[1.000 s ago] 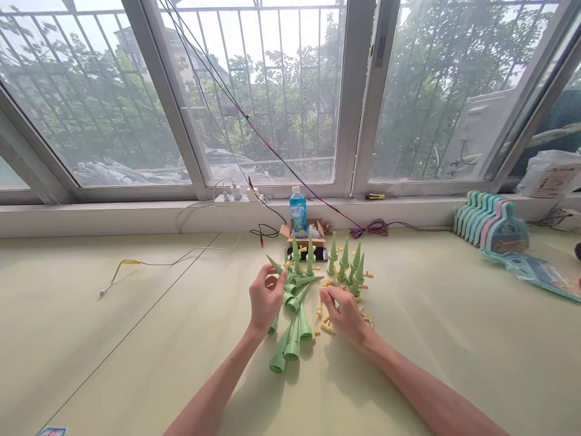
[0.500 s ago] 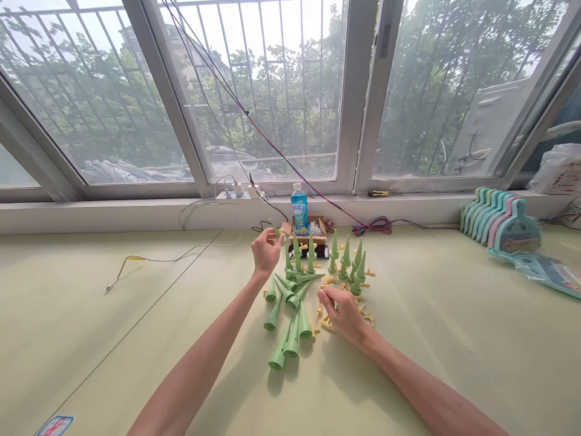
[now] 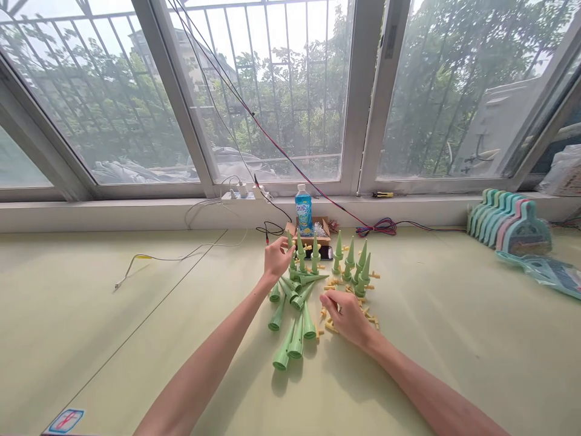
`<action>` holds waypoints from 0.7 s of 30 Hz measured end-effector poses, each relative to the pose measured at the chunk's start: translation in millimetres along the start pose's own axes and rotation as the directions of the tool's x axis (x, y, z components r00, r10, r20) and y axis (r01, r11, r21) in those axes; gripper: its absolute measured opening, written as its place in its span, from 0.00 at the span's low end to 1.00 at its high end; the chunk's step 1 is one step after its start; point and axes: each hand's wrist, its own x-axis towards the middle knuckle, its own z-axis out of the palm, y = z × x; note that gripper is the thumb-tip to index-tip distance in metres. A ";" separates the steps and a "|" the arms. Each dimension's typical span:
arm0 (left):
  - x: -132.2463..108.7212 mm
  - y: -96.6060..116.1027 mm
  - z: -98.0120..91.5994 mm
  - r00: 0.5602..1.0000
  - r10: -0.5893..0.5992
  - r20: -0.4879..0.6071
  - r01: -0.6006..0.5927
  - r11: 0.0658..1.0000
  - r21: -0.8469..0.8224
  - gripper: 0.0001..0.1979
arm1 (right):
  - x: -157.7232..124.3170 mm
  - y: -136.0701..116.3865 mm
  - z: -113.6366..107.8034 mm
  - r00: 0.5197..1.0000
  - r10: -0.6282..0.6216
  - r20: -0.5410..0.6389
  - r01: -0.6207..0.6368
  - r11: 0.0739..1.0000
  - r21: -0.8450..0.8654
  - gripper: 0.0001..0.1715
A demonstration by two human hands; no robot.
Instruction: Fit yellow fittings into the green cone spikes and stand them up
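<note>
The left hand (image 3: 278,259) is at the far left of the pile, its fingertips pinching a green cone (image 3: 290,240) just beside a few upright cones (image 3: 315,257). The right hand (image 3: 347,313) is lower and to the right, its fingers curled inward among scattered yellow pegs (image 3: 330,327) (whether they grip anything, I cannot tell, as the back of the hand hides it). Between the hands and nearer the person, more green cones (image 3: 296,342) lie on their sides, several with their open ends facing the person. Beyond the right hand, another group of cones (image 3: 364,275) stands upright, with yellow pegs sticking out of some. All this is on a pale green table (image 3: 181,351). Behind the upright cones are a dark phone (image 3: 325,252), an open cardboard box (image 3: 323,240) and a blue bottle (image 3: 304,209).
</note>
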 end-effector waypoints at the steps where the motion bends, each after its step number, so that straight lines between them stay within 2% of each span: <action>1: -1.8 -1.1 0.0 1.000 -0.001 0.015 0.001 1.000 0.002 0.06 | 0.0 0.2 0.0 1.000 -0.002 0.000 0.002 1.000 0.001 0.24; 21: -12.8 -8.4 2.4 0.999 -0.010 0.034 0.011 1.000 -0.027 0.08 | -0.3 0.3 -1.4 1.000 0.006 0.026 -0.005 1.000 -0.026 0.24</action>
